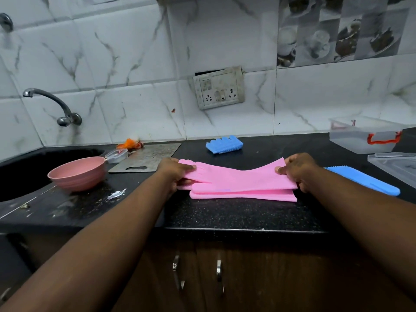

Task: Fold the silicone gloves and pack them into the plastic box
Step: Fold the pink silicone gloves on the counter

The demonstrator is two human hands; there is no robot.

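A pink silicone glove [240, 179] is stretched between my hands just above the black counter, lying over a second pink glove [245, 196] that rests flat beneath it. My left hand [174, 173] grips the finger end and my right hand [297, 170] grips the cuff end. A folded blue glove [224, 144] lies farther back near the wall. Another blue glove [362, 180] lies flat to the right of my right hand. The clear plastic box [360, 140] with an orange handle stands at the back right, with its lid [396, 165] lying in front of it.
A pink bowl [77, 173] sits at the sink's edge on the left, beside a small clear container [117, 156] and a metal cutting board [147, 156]. A tap [54, 104] juts from the tiled wall above the dark sink [20, 170]. The counter's front edge [225, 229] runs below the gloves.
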